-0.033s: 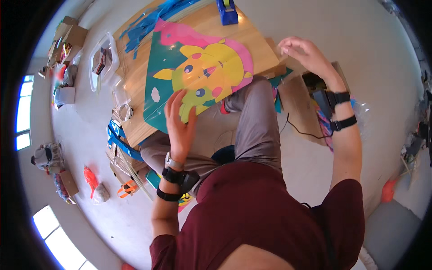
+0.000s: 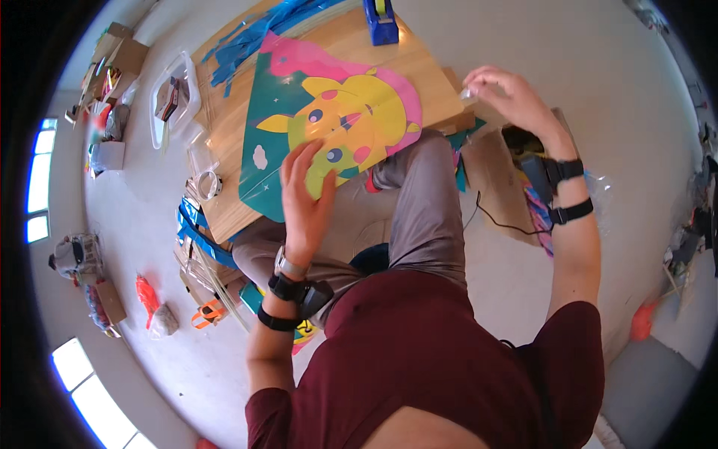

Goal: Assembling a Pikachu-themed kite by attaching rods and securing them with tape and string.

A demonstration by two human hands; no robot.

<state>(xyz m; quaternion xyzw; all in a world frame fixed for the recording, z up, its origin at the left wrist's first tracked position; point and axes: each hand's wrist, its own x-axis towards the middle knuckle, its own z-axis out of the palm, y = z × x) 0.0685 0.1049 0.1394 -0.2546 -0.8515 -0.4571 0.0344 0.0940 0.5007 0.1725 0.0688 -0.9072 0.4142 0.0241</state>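
Observation:
A soft, diamond-shaped sheet [image 2: 259, 120] with a yellow cartoon animal on green and pink lies across the wooden table, its near corner hanging over the edge toward my lap. My left hand [image 2: 305, 206] rests on its near part, fingers stretched and apart, holding nothing. Off the table's right corner, my right hand [image 2: 508, 97] is raised in the air, fingers curled together. Between its thumb and fingertips is a small pale, shiny scrap [image 2: 466, 94], too small to name for sure.
On the wooden table [image 2: 430, 78] stand a blue tape dispenser [image 2: 384, 30] and blue plastic strips [image 2: 250, 46]. A roll of clear tape [image 2: 209, 185] sits at the left edge. A white plastic bin [image 2: 158, 123] is beyond it. An open cardboard box [image 2: 493, 176] stands right of my knee.
My right hand's fingertips have dipped slightly, and the pale scrap in them shows more clearly. My left hand has shifted a little to the right over the sheet.

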